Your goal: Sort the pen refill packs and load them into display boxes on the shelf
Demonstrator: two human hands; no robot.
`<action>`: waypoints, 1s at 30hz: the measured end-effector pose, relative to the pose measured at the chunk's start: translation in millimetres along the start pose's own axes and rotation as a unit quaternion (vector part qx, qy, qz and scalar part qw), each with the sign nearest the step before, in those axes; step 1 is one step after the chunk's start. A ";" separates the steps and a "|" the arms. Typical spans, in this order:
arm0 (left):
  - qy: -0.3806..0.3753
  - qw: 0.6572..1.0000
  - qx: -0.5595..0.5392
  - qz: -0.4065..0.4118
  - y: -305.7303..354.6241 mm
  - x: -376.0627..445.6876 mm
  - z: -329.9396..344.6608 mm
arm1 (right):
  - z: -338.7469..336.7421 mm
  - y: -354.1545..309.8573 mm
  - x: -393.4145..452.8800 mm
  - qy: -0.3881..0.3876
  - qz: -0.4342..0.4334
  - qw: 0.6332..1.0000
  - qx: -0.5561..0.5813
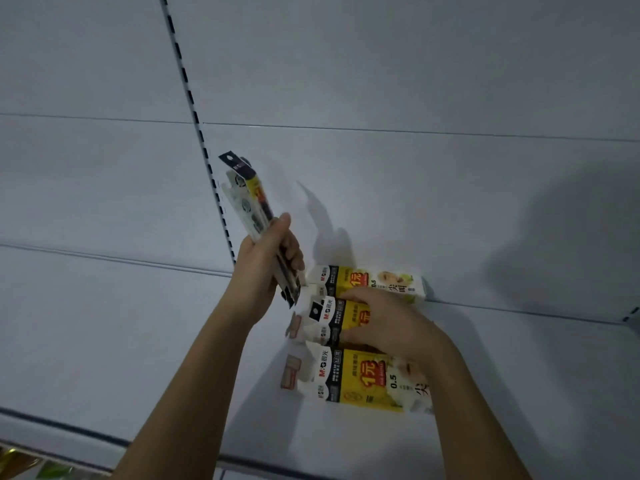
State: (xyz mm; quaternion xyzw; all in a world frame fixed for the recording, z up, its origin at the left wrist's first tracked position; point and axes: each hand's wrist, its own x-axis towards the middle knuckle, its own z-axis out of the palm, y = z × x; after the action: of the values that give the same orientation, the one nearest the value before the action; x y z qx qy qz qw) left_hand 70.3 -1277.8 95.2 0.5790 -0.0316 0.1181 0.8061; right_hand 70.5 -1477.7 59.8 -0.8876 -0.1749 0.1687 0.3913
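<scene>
Pale grey shelf [104, 341] runs across the view. At left, our left hand [263, 268] grips a bundle of refill packs [249, 199], long axis near upright, black hanger tabs pointing up and leaning left. To the right, three yellow-and-white display boxes [360, 379] lie on the shelf in a row from back to front, long axes running left to right. Our right hand [384, 323] rests on the middle box, fingers curled over it. We judge loading is under way; next, the bundle must tip level with an open box.
</scene>
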 end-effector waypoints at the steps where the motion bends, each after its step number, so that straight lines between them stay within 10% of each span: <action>1: 0.003 1.000 -0.001 0.008 -0.2 -2.5 1.9 | -1.8 1.9 -2.6 0.008 -0.006 1.000 0.022; 20: 0.041 0.973 -0.193 0.122 18.1 -20.8 17.2 | 0.5 14.0 -26.2 0.135 -0.150 0.942 0.267; 30: 0.158 0.980 -0.093 0.071 -27.6 -6.2 -36.5 | 3.1 -4.7 -3.8 0.002 0.024 0.996 -0.081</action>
State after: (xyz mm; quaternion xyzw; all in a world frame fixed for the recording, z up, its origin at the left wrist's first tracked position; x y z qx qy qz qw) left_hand 67.3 -1252.8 56.6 0.4717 0.0446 0.2614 0.8409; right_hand 65.0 -1474.5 62.0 -0.9205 -0.1660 0.1610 0.3148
